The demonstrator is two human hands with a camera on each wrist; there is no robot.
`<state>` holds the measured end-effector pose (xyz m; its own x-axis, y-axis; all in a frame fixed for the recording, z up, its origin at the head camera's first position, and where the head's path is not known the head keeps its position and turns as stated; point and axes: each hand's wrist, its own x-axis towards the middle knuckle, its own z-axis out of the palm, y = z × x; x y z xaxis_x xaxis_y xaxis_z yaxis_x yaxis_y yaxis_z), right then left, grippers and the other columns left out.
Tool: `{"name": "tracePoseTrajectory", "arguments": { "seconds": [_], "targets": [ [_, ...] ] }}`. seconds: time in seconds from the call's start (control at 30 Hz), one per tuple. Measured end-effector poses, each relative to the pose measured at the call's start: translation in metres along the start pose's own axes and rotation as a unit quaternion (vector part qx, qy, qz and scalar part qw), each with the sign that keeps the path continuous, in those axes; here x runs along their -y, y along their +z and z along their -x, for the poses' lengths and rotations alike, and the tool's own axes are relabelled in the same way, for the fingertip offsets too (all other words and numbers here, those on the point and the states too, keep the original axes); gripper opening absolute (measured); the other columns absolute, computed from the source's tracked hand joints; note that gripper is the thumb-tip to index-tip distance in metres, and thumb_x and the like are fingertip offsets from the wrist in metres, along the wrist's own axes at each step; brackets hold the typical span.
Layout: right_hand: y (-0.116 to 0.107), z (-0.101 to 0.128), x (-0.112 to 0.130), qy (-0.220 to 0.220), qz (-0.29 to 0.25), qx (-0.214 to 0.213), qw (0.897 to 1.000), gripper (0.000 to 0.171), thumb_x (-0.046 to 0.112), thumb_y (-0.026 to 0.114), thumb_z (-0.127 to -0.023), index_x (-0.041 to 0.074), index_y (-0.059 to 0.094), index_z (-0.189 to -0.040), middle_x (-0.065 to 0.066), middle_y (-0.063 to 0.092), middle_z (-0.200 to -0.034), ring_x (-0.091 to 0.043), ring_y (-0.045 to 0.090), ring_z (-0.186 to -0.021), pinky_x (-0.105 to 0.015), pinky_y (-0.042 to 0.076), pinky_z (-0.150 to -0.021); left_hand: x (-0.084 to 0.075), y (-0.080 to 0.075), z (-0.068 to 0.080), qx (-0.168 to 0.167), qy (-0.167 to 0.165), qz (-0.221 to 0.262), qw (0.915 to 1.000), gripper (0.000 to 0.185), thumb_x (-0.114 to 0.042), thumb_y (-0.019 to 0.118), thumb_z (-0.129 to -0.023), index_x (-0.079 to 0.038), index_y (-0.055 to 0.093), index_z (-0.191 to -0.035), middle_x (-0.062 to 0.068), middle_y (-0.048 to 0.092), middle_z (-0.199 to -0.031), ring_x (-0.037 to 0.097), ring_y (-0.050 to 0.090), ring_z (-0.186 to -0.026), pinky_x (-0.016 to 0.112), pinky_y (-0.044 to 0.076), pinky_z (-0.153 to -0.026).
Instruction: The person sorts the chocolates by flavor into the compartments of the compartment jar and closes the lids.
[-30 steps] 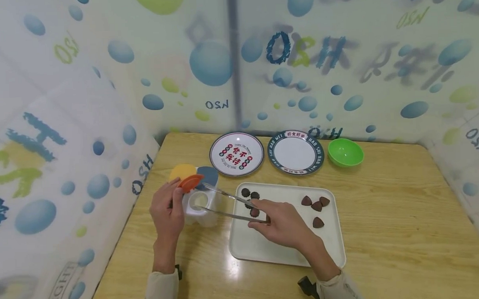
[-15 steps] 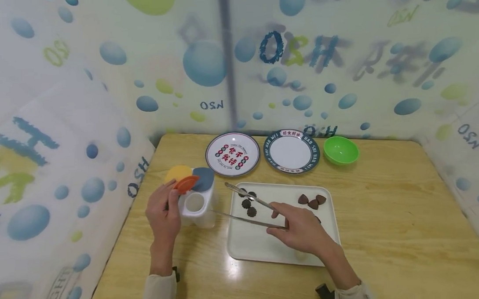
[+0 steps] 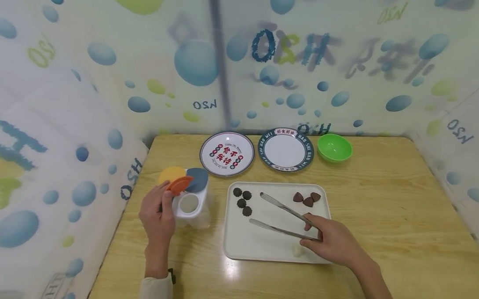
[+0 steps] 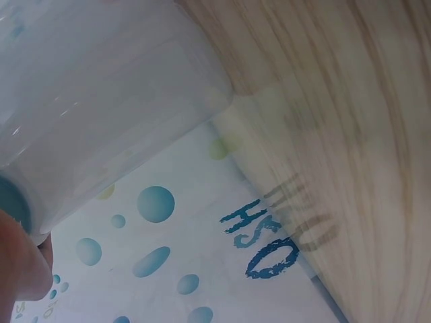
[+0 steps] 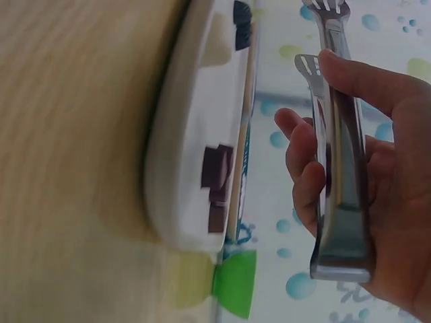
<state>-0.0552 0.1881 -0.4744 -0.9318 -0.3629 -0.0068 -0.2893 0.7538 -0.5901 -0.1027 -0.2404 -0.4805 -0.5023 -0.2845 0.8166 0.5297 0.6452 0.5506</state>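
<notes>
On the counter (image 3: pixel 396 214) lies a white tray (image 3: pixel 242 241); left of it stands a container (image 3: pixel 201 218) with one round opening (image 3: pixel 189 204) uncovered. Metal tongs (image 3: pixel 286 208), arms spread around nothing, hang over the tray, gripped by the right hand (image 3: pixel 335 240). The left hand (image 3: pixel 158 209) pinches an orange lid (image 3: pixel 179 186), tilted up beside that opening. On the tray sit brown pieces (image 3: pixel 308 202), dark pieces (image 3: pixel 247 211) and a pale piece (image 3: pixel 296 251). Positioning the tongs seems the step in hand; next calls for aligning both tips around one piece, then squeezing lightly.
</notes>
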Motion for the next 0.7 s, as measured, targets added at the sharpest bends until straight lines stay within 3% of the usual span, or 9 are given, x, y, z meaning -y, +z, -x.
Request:
{"name": "tracePoseTrajectory", "arguments": {
  "seconds": [0.3, 0.5, 0.7],
  "targets": [
    [-0.01, 0.033, -0.023, 0.03, 0.017, 0.006, 0.999, 0.048, 0.032, 0.082, -0.08, 0.014, 0.066, -0.121, 0.017, 0.062, -0.087, 0.007, 0.042, -0.058, -0.019, 0.037, -0.052, 0.0, -0.002, 0.0, 0.0, -0.013, -0.013, 0.9998, 0.017, -0.005, 0.063, -0.092, 0.007, 0.075, -0.091, 0.024, 0.075, -0.096, 0.044, 0.069, -0.098, 0.026, 0.043, -0.109],
    [-0.024, 0.052, -0.042, 0.034, -0.058, 0.058, 0.996, 0.053, 0.034, 0.08, -0.083, 0.008, 0.063, -0.126, 0.011, 0.065, -0.093, 0.006, 0.043, -0.057, -0.02, 0.04, -0.05, 0.0, -0.002, 0.0, 0.001, -0.019, -0.013, 0.9997, 0.016, -0.003, 0.063, -0.092, 0.007, 0.075, -0.091, 0.024, 0.075, -0.096, 0.043, 0.069, -0.099, 0.026, 0.043, -0.109],
    [-0.034, 0.072, -0.058, 0.057, -0.061, 0.105, 0.991, 0.059, 0.038, 0.078, -0.083, 0.006, 0.063, -0.13, 0.016, 0.066, -0.092, 0.006, 0.045, -0.062, -0.02, 0.039, -0.052, 0.0, 0.0, 0.001, 0.001, -0.013, -0.01, 0.9999, 0.019, -0.006, 0.063, -0.094, 0.008, 0.075, -0.091, 0.025, 0.074, -0.094, 0.044, 0.069, -0.097, 0.026, 0.043, -0.108]
  ]
}}
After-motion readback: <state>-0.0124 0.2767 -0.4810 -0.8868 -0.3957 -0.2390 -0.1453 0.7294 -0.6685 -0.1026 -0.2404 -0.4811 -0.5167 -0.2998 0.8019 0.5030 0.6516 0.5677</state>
